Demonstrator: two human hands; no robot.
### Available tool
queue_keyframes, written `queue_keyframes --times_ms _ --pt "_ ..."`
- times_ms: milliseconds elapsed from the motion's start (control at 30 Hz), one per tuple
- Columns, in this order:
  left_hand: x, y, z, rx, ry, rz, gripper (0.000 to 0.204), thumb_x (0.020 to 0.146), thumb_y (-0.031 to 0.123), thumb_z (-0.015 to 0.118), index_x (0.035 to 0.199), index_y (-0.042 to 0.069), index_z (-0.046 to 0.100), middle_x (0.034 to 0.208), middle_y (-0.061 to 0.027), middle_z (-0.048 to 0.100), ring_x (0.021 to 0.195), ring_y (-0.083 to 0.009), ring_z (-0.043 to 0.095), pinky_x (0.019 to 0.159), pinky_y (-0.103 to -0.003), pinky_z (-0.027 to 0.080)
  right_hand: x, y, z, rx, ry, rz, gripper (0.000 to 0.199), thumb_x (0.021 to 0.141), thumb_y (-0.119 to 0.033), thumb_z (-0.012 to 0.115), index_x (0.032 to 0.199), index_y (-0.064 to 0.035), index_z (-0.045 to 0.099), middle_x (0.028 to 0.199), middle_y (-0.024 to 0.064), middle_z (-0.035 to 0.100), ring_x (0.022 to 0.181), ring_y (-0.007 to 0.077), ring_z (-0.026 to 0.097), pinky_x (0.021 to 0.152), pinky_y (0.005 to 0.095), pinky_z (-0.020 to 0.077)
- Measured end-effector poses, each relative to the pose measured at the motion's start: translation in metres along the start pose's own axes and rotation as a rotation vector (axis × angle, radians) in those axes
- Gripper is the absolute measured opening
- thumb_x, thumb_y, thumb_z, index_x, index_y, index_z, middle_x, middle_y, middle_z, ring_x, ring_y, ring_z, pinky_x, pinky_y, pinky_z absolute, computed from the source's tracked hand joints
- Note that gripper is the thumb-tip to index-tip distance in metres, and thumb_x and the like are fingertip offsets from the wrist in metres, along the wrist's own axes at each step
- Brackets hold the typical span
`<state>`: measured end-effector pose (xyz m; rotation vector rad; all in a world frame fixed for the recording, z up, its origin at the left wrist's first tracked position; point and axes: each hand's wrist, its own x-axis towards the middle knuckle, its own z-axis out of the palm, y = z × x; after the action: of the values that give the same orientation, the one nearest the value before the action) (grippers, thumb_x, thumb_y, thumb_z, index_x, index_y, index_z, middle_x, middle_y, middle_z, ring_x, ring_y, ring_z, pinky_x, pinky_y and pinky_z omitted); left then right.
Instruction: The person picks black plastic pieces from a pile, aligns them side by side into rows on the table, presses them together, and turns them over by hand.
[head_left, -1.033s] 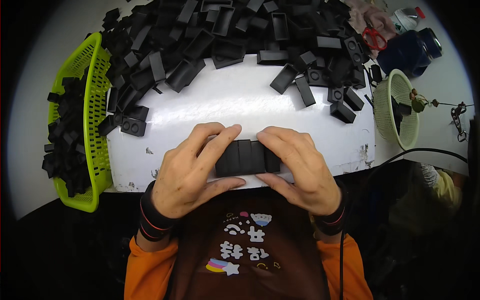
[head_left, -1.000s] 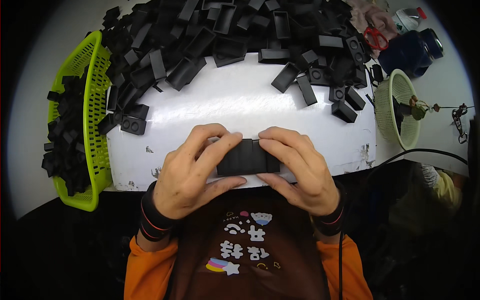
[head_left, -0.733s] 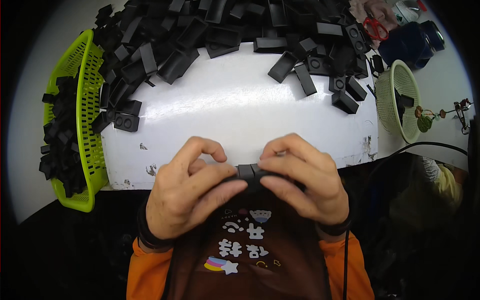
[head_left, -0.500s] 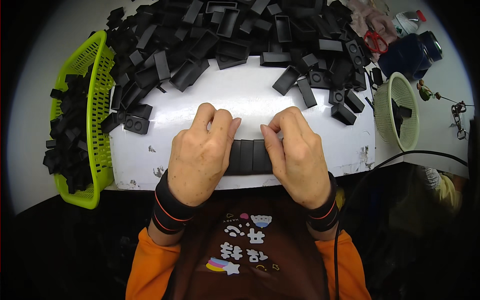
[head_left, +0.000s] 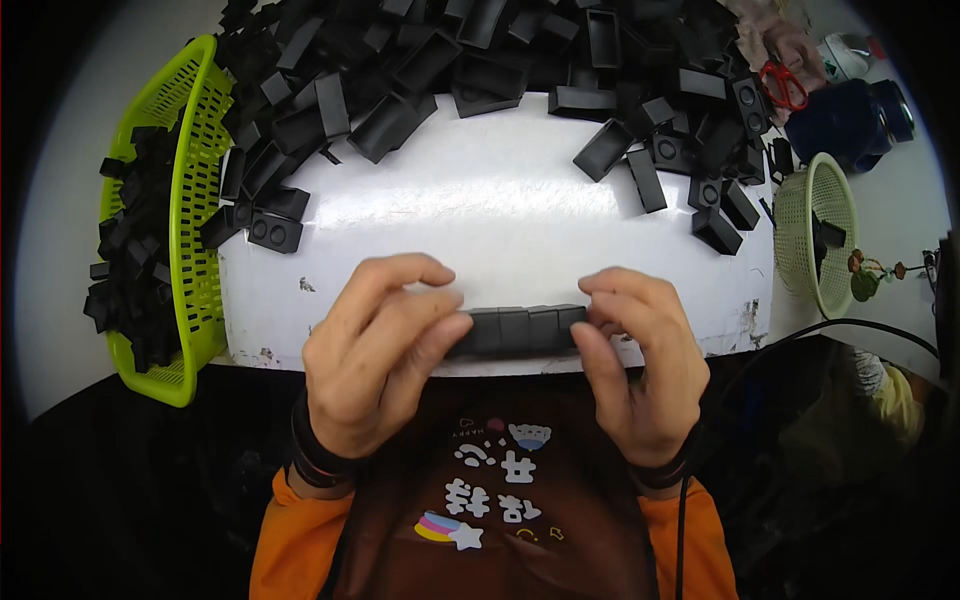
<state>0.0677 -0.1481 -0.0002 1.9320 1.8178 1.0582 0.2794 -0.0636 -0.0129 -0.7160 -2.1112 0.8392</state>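
Close to the front edge of the white board, a short row of black plastic boxes (head_left: 515,331) stands side by side, their upper edges slightly uneven. My left hand (head_left: 375,345) is at the row's left end, with thumb and fingertips against the end box. At the opposite end is my right hand (head_left: 645,355), its thumb touching the last box and its other fingers bent above it. The row sits pinched between the two hands. The undersides of the boxes are hidden.
A large heap of black boxes (head_left: 490,75) covers the back of the white board (head_left: 400,230). To the left stands a green basket (head_left: 180,260) full of black pieces. On the right are a pale basket (head_left: 835,265), red scissors (head_left: 783,86), a dark blue jar (head_left: 845,125) and a black cable (head_left: 850,322).
Both hands have moved toward me and a little apart, to the ends of the row. The row has come nearer the board's front edge and now shows a different side.
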Motion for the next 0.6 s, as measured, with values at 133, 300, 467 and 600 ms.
queue_keyframes --times_ms 133,300,467,600 --pt "0.034 -0.004 0.017 0.084 -0.081 -0.019 0.059 0.080 0.043 0.078 0.119 -0.001 0.066 0.111 -0.0163 0.063 0.081 -0.0272 0.067 0.067 -0.034 0.055 0.025 0.015 0.011 0.025 -0.024 0.102 0.034 0.087 0.017 0.055 0.120 0.0116 0.051 0.103 0.0253 0.062 0.079 0.0292 0.064 0.069 0.0356 0.0545" --pt "0.031 0.013 0.039 0.396 -0.066 0.081 0.057 0.074 0.039 0.083 0.119 0.008 0.069 0.094 -0.0073 0.057 0.073 -0.0205 0.059 0.056 -0.031 0.053 0.007 0.018 0.012 0.098 -0.015 0.102 0.045 0.080 0.024 0.039 0.122 0.0146 0.051 0.106 0.0250 0.062 0.082 0.0298 0.065 0.075 0.0351 0.0566" --pt "0.026 0.006 0.020 0.190 -0.092 0.136 0.047 0.073 0.024 0.086 0.112 0.003 0.069 0.086 -0.0062 0.057 0.072 -0.0198 0.059 0.055 -0.031 0.051 -0.004 -0.001 0.009 0.092 -0.047 0.051 0.044 0.082 0.025 0.043 0.124 0.0142 0.051 0.111 0.0260 0.063 0.089 0.0288 0.068 0.075 0.0366 0.0579" --pt "0.016 -0.004 -0.026 0.094 0.054 0.182 0.045 0.065 0.003 0.085 0.105 -0.004 0.067 0.079 -0.0107 0.061 0.068 -0.0213 0.062 0.060 -0.030 0.050 -0.006 -0.002 -0.001 0.387 -0.165 0.116 0.041 0.090 0.020 0.043 0.130 0.0114 0.046 0.120 0.0296 0.061 0.101 0.0306 0.068 0.087 0.0386 0.0581"
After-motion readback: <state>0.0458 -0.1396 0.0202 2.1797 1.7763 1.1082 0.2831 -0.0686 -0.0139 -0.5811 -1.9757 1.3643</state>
